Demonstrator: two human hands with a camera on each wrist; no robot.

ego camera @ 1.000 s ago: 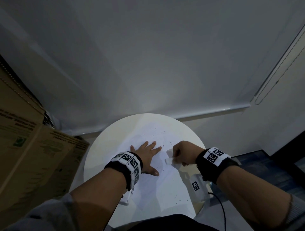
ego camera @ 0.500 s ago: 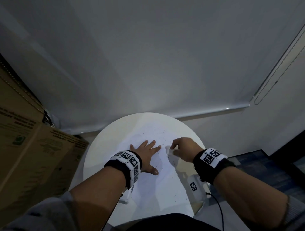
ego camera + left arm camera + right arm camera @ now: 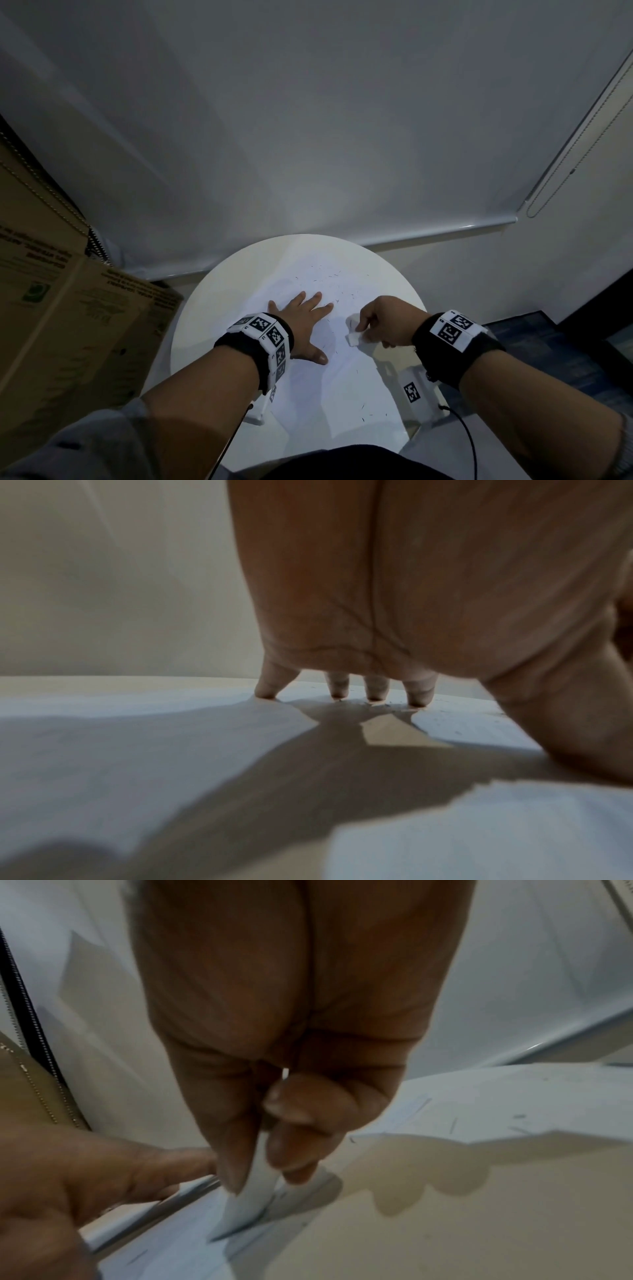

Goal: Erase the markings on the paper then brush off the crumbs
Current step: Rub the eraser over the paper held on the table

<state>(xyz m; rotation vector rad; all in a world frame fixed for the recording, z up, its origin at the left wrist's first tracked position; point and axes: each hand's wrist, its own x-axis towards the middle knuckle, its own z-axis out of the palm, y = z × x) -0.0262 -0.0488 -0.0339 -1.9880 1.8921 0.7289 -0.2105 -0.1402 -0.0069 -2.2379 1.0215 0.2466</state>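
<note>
A white paper sheet (image 3: 329,370) lies on the round white table (image 3: 212,308). Dark eraser crumbs (image 3: 329,277) are scattered over the sheet's far part, and a few more lie near its front edge. My left hand (image 3: 305,318) is spread flat on the paper, and its fingertips (image 3: 342,691) press down on the paper (image 3: 137,737). At the sheet's right edge my right hand (image 3: 380,322) pinches a small white piece (image 3: 352,330). The white piece (image 3: 253,1196) looks thin and folded between thumb and fingers and reaches down to the paper.
Cardboard boxes (image 3: 68,325) stand close to the table's left side. A white roller blind (image 3: 308,137) hangs behind it. A white tagged block (image 3: 411,392) with a black cable (image 3: 469,442) sits at the table's right rim. Another block (image 3: 260,407) is under my left wrist.
My right hand shifted a little away and back along the paper's right edge with the white piece still in it. The left hand stayed flat in place.
</note>
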